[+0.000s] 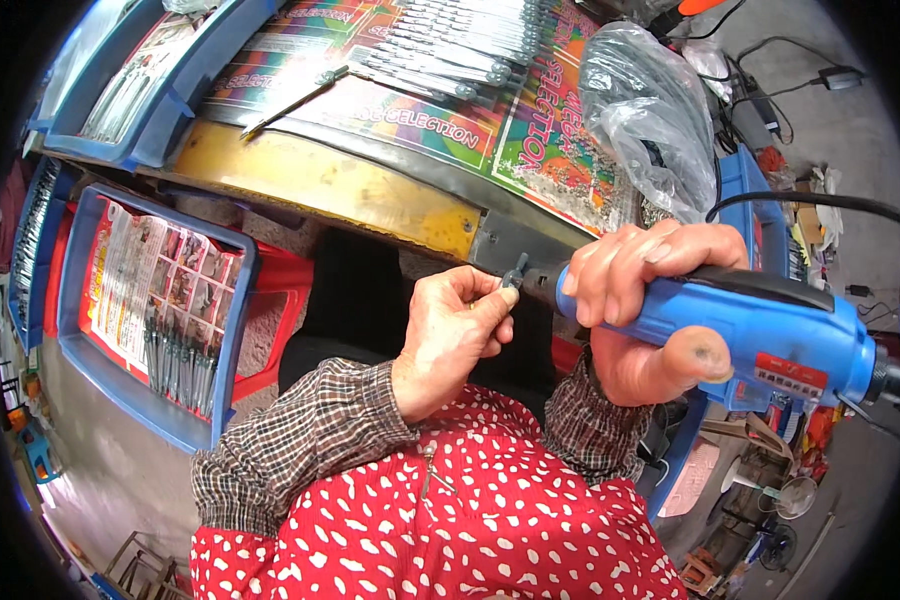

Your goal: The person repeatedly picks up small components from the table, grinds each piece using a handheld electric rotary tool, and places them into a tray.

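Observation:
My left hand (448,335) pinches a small dark grey part (516,271) between thumb and fingertips, just in front of the table edge. A blue electric screwdriver (760,325) with a black strip lies in my right hand (635,285), fingers wrapped over its body and thumb below. Its tool end points left toward the small part; whether the two touch I cannot tell. Beyond my hands, a row of slim silver pieces (460,45) lies on the table's colourful printed sheet (410,120). A single slender rod with a dark end (295,102) lies apart from them.
A crumpled clear plastic bag (650,115) sits at the table's right. Blue trays stand left, one on the tabletop (175,125) and one lower (235,310) holding printed cards and slim pieces, beside a red stool (290,300). A black cable (820,198) runs from the right.

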`<action>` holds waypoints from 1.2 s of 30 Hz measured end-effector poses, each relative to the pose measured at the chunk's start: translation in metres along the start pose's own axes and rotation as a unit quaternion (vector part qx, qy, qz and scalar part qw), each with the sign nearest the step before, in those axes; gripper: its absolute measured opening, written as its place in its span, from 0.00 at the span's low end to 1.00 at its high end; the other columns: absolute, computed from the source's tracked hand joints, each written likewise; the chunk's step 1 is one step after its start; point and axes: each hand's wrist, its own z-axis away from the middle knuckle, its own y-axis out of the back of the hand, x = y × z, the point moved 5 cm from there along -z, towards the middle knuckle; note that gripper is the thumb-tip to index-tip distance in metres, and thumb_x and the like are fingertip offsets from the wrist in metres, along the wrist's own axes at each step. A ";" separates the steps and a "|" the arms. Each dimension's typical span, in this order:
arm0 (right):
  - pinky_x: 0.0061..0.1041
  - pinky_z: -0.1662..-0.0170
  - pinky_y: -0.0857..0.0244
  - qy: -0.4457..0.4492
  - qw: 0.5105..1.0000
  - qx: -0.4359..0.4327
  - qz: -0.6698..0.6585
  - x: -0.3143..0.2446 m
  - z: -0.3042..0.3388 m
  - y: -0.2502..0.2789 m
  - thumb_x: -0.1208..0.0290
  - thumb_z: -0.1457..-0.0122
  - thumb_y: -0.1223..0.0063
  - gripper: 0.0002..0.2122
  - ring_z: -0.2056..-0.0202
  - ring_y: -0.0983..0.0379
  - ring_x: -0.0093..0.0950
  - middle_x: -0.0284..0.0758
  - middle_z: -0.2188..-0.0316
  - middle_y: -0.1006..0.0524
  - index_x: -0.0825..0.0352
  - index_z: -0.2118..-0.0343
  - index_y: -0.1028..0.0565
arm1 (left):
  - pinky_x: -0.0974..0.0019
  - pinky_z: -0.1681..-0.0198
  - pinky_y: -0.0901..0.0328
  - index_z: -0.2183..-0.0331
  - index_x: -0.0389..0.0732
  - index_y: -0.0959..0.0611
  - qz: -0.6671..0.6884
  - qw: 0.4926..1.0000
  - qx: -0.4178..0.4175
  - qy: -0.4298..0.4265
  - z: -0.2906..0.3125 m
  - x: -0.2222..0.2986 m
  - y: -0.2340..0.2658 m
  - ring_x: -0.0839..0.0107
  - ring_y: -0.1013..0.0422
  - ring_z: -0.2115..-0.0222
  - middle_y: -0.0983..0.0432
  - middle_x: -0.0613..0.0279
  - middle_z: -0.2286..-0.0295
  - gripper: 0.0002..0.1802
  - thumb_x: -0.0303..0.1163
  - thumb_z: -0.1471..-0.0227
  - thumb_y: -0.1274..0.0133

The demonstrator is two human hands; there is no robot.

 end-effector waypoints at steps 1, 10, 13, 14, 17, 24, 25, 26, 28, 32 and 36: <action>0.30 0.75 0.34 0.005 0.999 0.047 0.000 -0.002 0.006 -0.003 0.73 0.64 0.32 0.25 0.79 0.32 0.31 0.40 0.80 0.30 0.72 0.65 0.35 | 0.82 0.83 0.42 0.71 0.33 0.25 -0.002 1.000 -0.001 -0.003 0.001 0.000 0.000 0.83 0.37 0.85 0.30 0.66 0.82 0.09 0.30 0.49 0.49; 0.29 0.77 0.37 0.072 0.994 0.076 0.039 -0.021 0.021 -0.014 0.68 0.58 0.36 0.22 0.81 0.34 0.28 0.38 0.81 0.32 0.71 0.65 0.36 | 0.80 0.83 0.41 0.70 0.32 0.24 -0.012 0.999 -0.038 -0.020 0.003 -0.001 0.002 0.83 0.36 0.85 0.31 0.68 0.83 0.07 0.28 0.49 0.50; 0.29 0.77 0.37 0.072 0.992 0.097 0.037 -0.026 0.024 -0.014 0.66 0.56 0.37 0.21 0.81 0.34 0.28 0.37 0.81 0.32 0.71 0.65 0.36 | 0.80 0.83 0.40 0.68 0.32 0.24 -0.031 0.997 -0.040 -0.063 0.009 -0.002 0.005 0.84 0.36 0.84 0.30 0.68 0.82 0.07 0.25 0.49 0.51; 0.28 0.77 0.37 0.072 0.990 0.115 0.042 -0.026 0.025 -0.011 0.65 0.55 0.37 0.21 0.81 0.34 0.28 0.37 0.82 0.32 0.71 0.66 0.36 | 0.80 0.83 0.40 0.68 0.32 0.24 -0.037 0.996 -0.042 -0.066 0.009 0.001 0.007 0.84 0.36 0.84 0.30 0.68 0.82 0.07 0.25 0.49 0.51; 0.30 0.77 0.36 0.074 0.986 0.141 0.055 -0.025 0.028 -0.004 0.67 0.57 0.36 0.21 0.82 0.34 0.27 0.36 0.82 0.32 0.70 0.67 0.36 | 0.80 0.82 0.39 0.67 0.31 0.24 -0.179 0.957 -0.001 -0.229 0.014 0.029 0.018 0.85 0.35 0.82 0.28 0.67 0.79 0.07 0.21 0.52 0.50; 0.30 0.74 0.35 0.058 0.981 0.174 0.064 -0.030 0.031 0.004 0.71 0.59 0.37 0.20 0.81 0.34 0.27 0.35 0.82 0.32 0.69 0.67 0.36 | 0.68 0.74 0.37 0.71 0.35 0.23 -0.538 0.638 0.218 -0.506 0.010 0.124 0.057 0.67 0.30 0.78 0.28 0.56 0.78 0.06 0.22 0.58 0.46; 0.30 0.74 0.35 0.062 0.980 0.176 0.064 -0.031 0.031 0.004 0.71 0.59 0.37 0.20 0.81 0.34 0.27 0.35 0.82 0.32 0.69 0.67 0.36 | 0.65 0.72 0.38 0.73 0.36 0.23 -0.554 0.646 0.238 -0.468 0.004 0.129 0.066 0.62 0.30 0.76 0.28 0.55 0.77 0.06 0.23 0.59 0.46; 0.30 0.73 0.35 0.054 0.980 0.183 0.060 -0.030 0.031 0.004 0.71 0.59 0.37 0.20 0.80 0.34 0.27 0.35 0.82 0.32 0.69 0.67 0.36 | 0.63 0.73 0.38 0.74 0.37 0.23 -0.577 0.605 0.253 -0.487 0.000 0.136 0.073 0.59 0.31 0.76 0.28 0.56 0.77 0.04 0.23 0.58 0.46; 0.30 0.72 0.35 0.046 0.979 0.190 0.055 -0.028 0.030 0.005 0.72 0.59 0.37 0.20 0.80 0.34 0.27 0.35 0.82 0.32 0.69 0.67 0.36 | 0.62 0.72 0.38 0.73 0.39 0.22 -0.622 0.539 0.282 -0.494 -0.007 0.143 0.086 0.58 0.31 0.75 0.28 0.56 0.77 0.04 0.25 0.57 0.47; 0.29 0.72 0.35 0.042 0.978 0.197 0.052 -0.034 0.034 0.012 0.72 0.59 0.37 0.19 0.79 0.34 0.27 0.35 0.82 0.32 0.68 0.67 0.37 | 0.60 0.67 0.37 0.71 0.41 0.20 -0.688 0.443 0.297 -0.493 -0.019 0.153 0.087 0.58 0.31 0.71 0.27 0.58 0.75 0.06 0.28 0.56 0.48; 0.29 0.72 0.35 0.039 0.976 0.208 0.057 -0.030 0.032 0.015 0.72 0.59 0.37 0.19 0.79 0.34 0.27 0.35 0.81 0.32 0.68 0.67 0.37 | 0.61 0.66 0.37 0.69 0.42 0.20 -0.728 0.398 0.297 -0.472 -0.029 0.158 0.091 0.59 0.31 0.69 0.27 0.59 0.73 0.10 0.26 0.58 0.51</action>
